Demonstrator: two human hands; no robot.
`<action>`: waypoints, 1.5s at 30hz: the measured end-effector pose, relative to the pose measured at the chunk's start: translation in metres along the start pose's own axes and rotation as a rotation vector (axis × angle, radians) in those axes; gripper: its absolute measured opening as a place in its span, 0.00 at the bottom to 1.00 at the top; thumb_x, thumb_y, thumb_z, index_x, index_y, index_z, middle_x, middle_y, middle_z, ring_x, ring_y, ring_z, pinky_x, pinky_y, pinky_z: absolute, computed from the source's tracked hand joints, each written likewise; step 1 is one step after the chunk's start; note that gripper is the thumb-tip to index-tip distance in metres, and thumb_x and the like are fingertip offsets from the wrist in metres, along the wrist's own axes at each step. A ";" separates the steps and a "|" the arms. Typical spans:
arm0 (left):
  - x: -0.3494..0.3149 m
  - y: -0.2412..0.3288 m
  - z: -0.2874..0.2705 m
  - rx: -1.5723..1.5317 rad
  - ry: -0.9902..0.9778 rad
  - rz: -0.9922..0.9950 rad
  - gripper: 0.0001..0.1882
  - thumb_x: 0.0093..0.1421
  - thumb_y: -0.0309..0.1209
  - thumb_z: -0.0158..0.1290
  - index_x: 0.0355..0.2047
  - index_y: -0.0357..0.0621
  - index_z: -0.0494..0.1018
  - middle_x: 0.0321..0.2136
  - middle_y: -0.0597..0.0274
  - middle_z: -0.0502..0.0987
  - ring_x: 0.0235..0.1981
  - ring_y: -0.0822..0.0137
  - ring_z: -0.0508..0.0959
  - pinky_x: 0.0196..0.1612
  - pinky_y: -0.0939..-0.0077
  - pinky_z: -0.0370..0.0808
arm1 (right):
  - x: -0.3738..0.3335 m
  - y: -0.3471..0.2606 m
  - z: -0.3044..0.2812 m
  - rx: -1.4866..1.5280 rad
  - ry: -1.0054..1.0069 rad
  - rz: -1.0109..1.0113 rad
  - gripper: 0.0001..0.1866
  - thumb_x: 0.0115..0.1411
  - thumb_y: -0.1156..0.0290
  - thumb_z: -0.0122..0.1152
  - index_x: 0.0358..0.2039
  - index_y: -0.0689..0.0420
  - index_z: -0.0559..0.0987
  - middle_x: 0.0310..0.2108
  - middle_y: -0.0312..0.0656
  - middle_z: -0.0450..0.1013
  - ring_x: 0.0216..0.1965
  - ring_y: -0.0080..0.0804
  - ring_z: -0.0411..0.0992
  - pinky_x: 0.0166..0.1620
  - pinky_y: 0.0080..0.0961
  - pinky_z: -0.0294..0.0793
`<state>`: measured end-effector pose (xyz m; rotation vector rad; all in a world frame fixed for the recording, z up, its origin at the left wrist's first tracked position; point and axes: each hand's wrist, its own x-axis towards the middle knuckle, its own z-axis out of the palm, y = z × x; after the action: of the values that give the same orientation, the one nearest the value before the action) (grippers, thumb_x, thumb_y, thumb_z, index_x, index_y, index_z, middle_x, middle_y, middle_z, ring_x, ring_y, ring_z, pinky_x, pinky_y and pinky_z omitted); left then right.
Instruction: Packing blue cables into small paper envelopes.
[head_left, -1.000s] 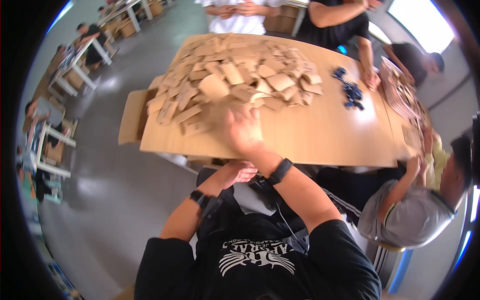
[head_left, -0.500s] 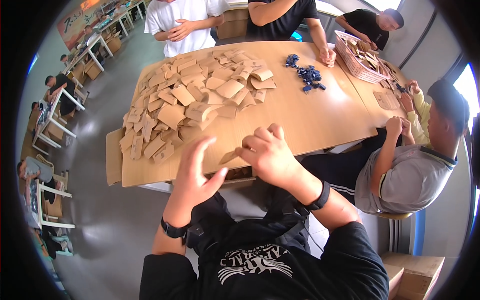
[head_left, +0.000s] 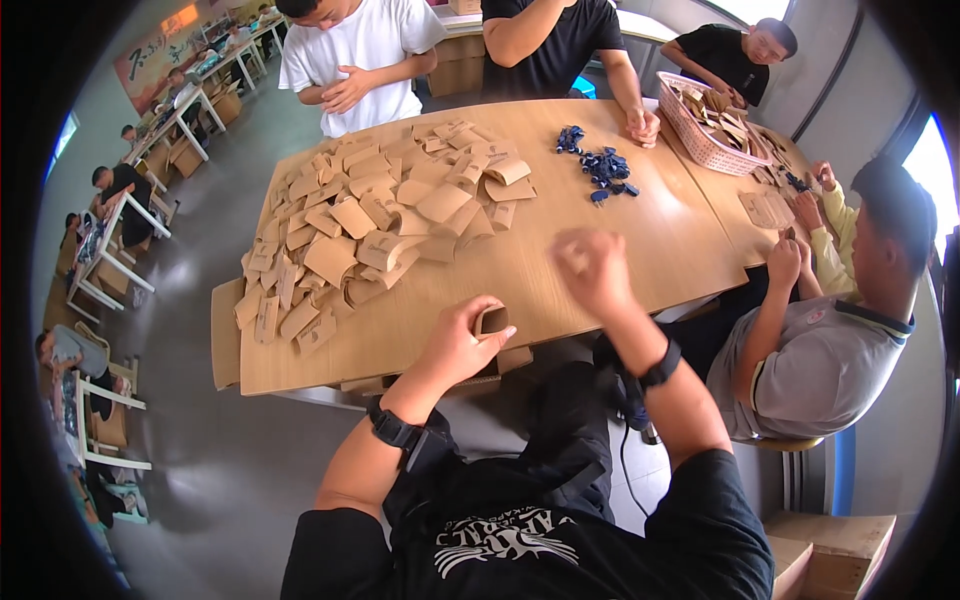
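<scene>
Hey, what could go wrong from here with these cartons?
The carton held in the left hand might crease if squeezed hard. At the near-left side of the pile, loose cartons lie close to the edge of the table and could slide off if nudged.

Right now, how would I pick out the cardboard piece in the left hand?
Start at the wooden table and go to its near edge, where the left hand is. The curled cardboard piece is held there; its neighbours lie heaped.
</scene>
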<state>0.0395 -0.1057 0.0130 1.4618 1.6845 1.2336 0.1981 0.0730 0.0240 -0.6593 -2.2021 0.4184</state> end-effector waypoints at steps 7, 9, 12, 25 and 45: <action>0.004 -0.021 0.005 -0.207 0.121 0.076 0.10 0.54 0.22 0.62 0.34 0.40 0.71 0.29 0.68 0.75 0.33 0.77 0.74 0.39 0.79 0.73 | 0.055 0.122 0.003 -0.652 0.053 0.318 0.18 0.53 0.70 0.62 0.46 0.51 0.78 0.52 0.38 0.71 0.55 0.39 0.66 0.51 0.44 0.60; 0.004 -0.026 0.005 -0.235 0.123 0.068 0.09 0.55 0.22 0.61 0.34 0.40 0.72 0.29 0.68 0.75 0.33 0.76 0.74 0.41 0.79 0.73 | 0.061 0.136 0.003 -0.678 -0.100 0.398 0.22 0.52 0.65 0.62 0.50 0.50 0.78 0.49 0.37 0.73 0.55 0.39 0.65 0.53 0.44 0.60; 0.002 -0.027 0.002 -0.271 0.124 0.050 0.09 0.56 0.22 0.60 0.34 0.40 0.72 0.28 0.68 0.75 0.33 0.75 0.74 0.42 0.78 0.73 | 0.071 0.137 0.000 -0.666 -0.185 0.481 0.21 0.52 0.64 0.62 0.49 0.50 0.78 0.50 0.39 0.73 0.56 0.41 0.66 0.54 0.44 0.60; 0.003 -0.025 0.004 -0.251 0.118 0.097 0.12 0.54 0.20 0.60 0.37 0.40 0.71 0.31 0.68 0.75 0.35 0.75 0.75 0.44 0.78 0.73 | 0.078 0.147 0.005 -0.478 -0.150 0.660 0.24 0.52 0.52 0.63 0.47 0.51 0.80 0.43 0.43 0.79 0.50 0.43 0.73 0.52 0.46 0.61; -0.002 -0.041 0.006 -0.332 0.151 0.168 0.14 0.54 0.20 0.59 0.41 0.40 0.71 0.33 0.67 0.74 0.37 0.74 0.74 0.46 0.78 0.72 | 0.161 0.137 -0.030 0.295 0.430 0.282 0.18 0.67 0.62 0.51 0.31 0.67 0.77 0.25 0.47 0.78 0.29 0.37 0.76 0.37 0.30 0.74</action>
<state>0.0282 -0.1047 -0.0273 1.3533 1.3843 1.6622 0.1751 0.2799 0.0724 -0.8128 -1.6082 0.6636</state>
